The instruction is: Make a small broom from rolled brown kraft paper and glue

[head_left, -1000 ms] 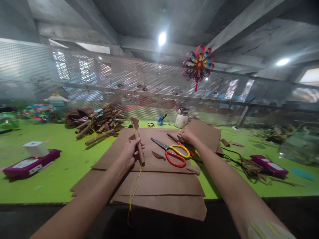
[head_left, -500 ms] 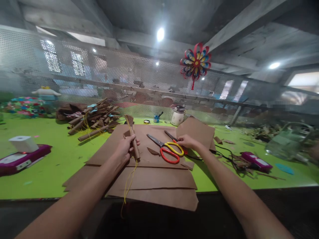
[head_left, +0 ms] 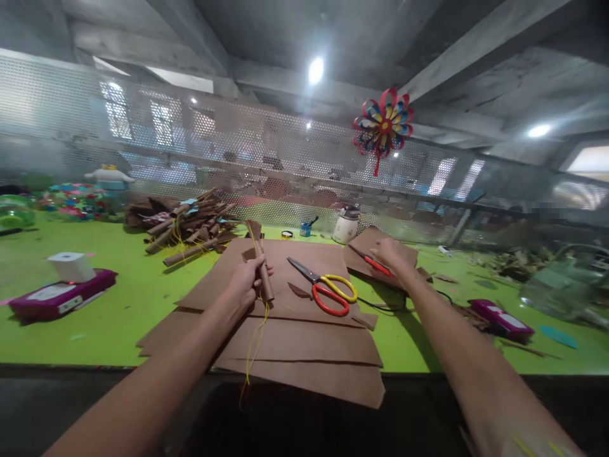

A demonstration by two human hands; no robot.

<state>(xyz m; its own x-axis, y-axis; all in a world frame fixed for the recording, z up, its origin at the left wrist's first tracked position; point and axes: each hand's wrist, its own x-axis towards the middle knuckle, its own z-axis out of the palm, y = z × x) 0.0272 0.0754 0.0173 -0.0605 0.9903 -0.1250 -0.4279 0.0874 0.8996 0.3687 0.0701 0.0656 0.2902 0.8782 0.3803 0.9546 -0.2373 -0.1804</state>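
Note:
My left hand (head_left: pixel 247 284) is closed round a rolled brown paper stick (head_left: pixel 262 265) held upright over the brown paper sheets (head_left: pixel 304 343); a yellow cord (head_left: pixel 254 346) hangs from it past the table edge. My right hand (head_left: pixel 389 254) is closed on a red-handled tool (head_left: pixel 375 264), lifted over a smaller brown sheet (head_left: pixel 361 251) at the right. Scissors with red and yellow handles (head_left: pixel 328 293) lie on the sheets between my hands.
A pile of rolled brown sticks (head_left: pixel 190 228) lies at the back left. A purple box (head_left: pixel 57 298) with a white block sits far left, another purple box (head_left: pixel 504 320) right. A white jar (head_left: pixel 346 225) stands by the mesh wall. A paper pinwheel (head_left: pixel 383 127) hangs above.
My right hand has picked up the red-handled tool from beside the scissors and carried it right and back, over the smaller sheet. My left hand has kept hold of the stick.

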